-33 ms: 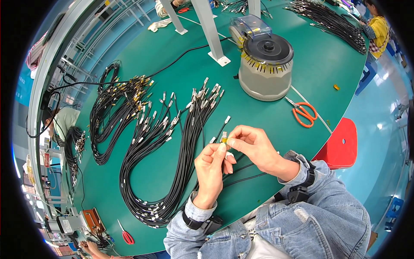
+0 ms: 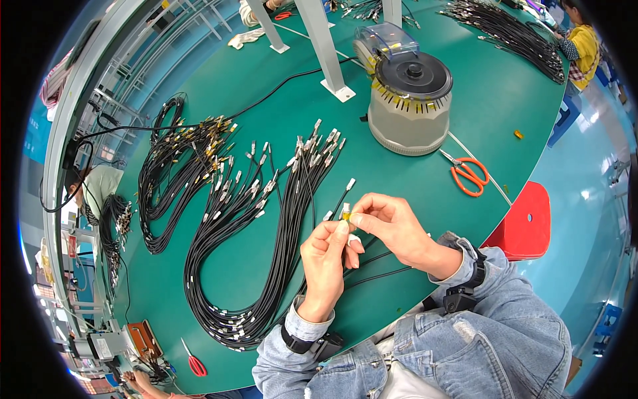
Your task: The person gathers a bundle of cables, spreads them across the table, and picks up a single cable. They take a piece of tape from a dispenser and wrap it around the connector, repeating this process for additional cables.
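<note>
Above the table, my left hand (image 2: pixel 323 266) pinches a cable with a small metal connector (image 2: pixel 346 207) that points up from its fingertips. Yellow tape (image 2: pixel 345 215) sits on the connector's lower part. The thumb and forefinger of my right hand (image 2: pixel 395 229) are closed at that tape from the right side, touching it. Something white wraps one finger beneath. Left of my hands lies a large bundle of black cables (image 2: pixel 266 279), bent in a U, with silvery connectors at its far ends. The lower run of the held cable is partly hidden by my hands.
A round tape dispenser (image 2: pixel 409 123) with a black lid and yellow strips stands beyond my hands. Orange-handled scissors (image 2: pixel 470 177) lie right of it, red-handled scissors (image 2: pixel 195 362) at near left. More cables (image 2: pixel 159 193) lie farther left. A red stool (image 2: pixel 528 226) stands beside the table.
</note>
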`<move>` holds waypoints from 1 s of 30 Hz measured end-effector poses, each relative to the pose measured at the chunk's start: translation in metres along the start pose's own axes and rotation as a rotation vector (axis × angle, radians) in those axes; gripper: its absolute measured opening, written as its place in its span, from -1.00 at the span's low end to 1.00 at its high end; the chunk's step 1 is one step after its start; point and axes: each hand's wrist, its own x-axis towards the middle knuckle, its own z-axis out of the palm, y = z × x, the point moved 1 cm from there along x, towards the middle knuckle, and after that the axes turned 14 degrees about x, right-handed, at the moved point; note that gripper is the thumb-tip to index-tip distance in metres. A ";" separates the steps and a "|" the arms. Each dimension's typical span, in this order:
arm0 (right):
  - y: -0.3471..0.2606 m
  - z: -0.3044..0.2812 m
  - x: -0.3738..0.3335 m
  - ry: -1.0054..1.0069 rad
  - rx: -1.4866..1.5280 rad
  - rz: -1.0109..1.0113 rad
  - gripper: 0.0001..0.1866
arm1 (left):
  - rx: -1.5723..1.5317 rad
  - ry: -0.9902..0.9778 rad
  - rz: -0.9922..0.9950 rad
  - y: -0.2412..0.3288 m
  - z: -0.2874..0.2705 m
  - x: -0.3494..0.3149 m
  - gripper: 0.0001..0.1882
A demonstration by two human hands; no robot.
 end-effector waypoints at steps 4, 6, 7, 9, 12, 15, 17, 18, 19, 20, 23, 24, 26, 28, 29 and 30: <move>-0.001 0.001 -0.001 -0.004 0.025 0.013 -0.90 | -0.023 -0.046 -0.033 0.004 -0.001 0.000 -0.79; -0.001 0.002 -0.001 -0.004 0.024 0.014 -0.90 | -0.051 -0.083 -0.040 0.002 -0.004 0.001 -0.78; -0.002 0.001 -0.001 -0.003 0.024 0.016 -0.90 | -0.080 -0.120 -0.048 0.000 -0.006 0.001 -0.78; -0.002 0.001 0.000 -0.005 0.023 0.020 -0.90 | -0.108 -0.154 -0.055 0.000 -0.007 0.002 -0.77; 0.001 -0.001 0.002 -0.022 0.042 0.045 -0.91 | -0.072 -0.178 -0.081 0.001 -0.009 0.003 -0.75; 0.004 -0.006 0.002 -0.008 0.051 0.119 -0.91 | 0.004 -0.246 -0.058 0.007 -0.005 -0.003 -0.74; 0.005 -0.007 0.002 -0.002 0.056 0.155 -0.91 | 0.042 -0.281 -0.046 0.009 -0.004 -0.004 -0.74; 0.006 -0.007 0.003 -0.002 0.079 0.161 -0.91 | 0.020 -0.261 -0.052 0.009 -0.004 -0.003 -0.74; 0.007 -0.008 0.004 -0.003 0.102 0.167 -0.90 | -0.003 -0.241 -0.058 0.009 -0.004 -0.001 -0.73; 0.007 -0.007 0.005 -0.004 0.125 0.173 -0.90 | -0.025 -0.222 -0.063 0.009 -0.004 0.000 -0.73; 0.002 -0.004 0.006 0.037 0.156 0.099 -0.88 | -0.050 -0.253 -0.053 0.007 -0.006 0.000 -0.72; 0.000 -0.003 0.006 0.059 0.172 0.063 -0.87 | -0.061 -0.269 -0.049 0.006 -0.007 0.000 -0.72; 0.001 -0.001 0.005 0.030 0.159 0.041 -0.86 | -0.063 -0.259 -0.050 0.004 -0.008 0.001 -0.72; 0.001 0.002 0.002 -0.024 0.132 -0.003 -0.83 | -0.068 -0.243 -0.054 0.001 -0.007 0.001 -0.72; 0.001 0.003 0.001 -0.023 0.131 -0.004 -0.83 | -0.068 -0.244 -0.055 0.001 -0.007 0.001 -0.72; 0.002 0.004 0.000 -0.025 0.112 0.001 -0.83 | -0.058 -0.243 -0.050 0.000 -0.006 0.001 -0.72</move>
